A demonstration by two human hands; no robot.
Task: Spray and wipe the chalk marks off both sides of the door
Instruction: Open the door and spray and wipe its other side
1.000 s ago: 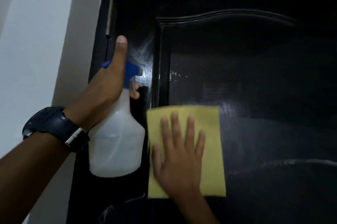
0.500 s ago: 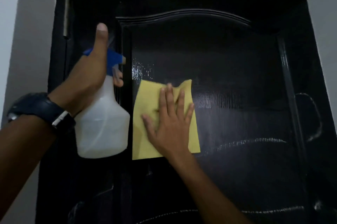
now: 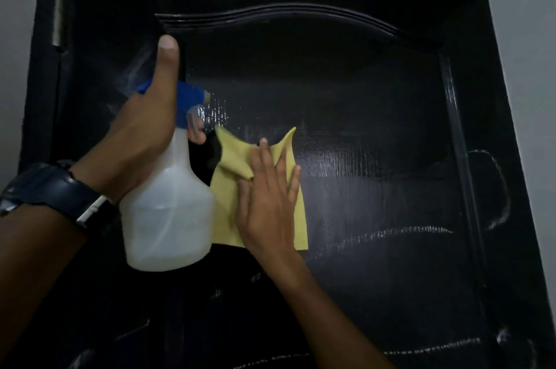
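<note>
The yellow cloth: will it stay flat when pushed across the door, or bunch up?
The cloth is probably floppy: its top already folds under the right hand. It will likely bunch further. The wet door may help it slide.

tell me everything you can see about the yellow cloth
The yellow cloth is a thin, soft-looking sheet, roughly rectangular, lying against the black door on its raised panel. Its upper part is bunched, with two corners sticking up and a fold between them, while the lower part lies flat with a straight bottom edge. The right hand presses it to the door with straight fingers, covering its middle. Its left edge runs behind the spray bottle. Wet streaks shine on the door just above it.
</note>
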